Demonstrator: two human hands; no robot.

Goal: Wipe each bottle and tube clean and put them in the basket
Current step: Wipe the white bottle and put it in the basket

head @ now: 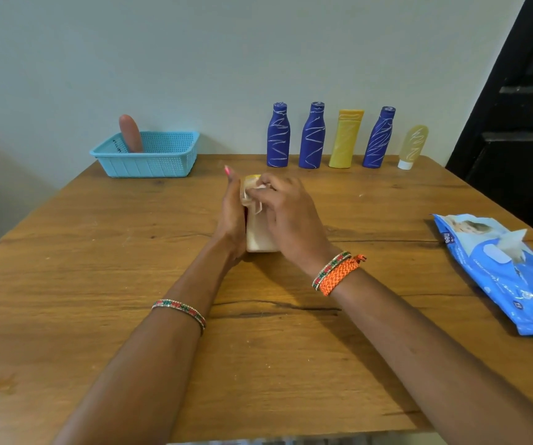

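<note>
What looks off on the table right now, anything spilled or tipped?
Nothing spilled. The five containers by the wall stand upright but carry white scribble marks, such as this blue bottle. The wipes pack lies open with a wipe poking out.

Wooden table (98, 316) with dark cracks; pale wall (162, 59) behind; black, possibly door-like, panelled structure (522, 107) at upper right

My one camera sits on my head, looking forward and down over my forearms at the brown wooden table (98, 284); my left hand (231, 216) and right hand (286, 213) are close, the pale wall (162, 59) well beyond them.
</note>
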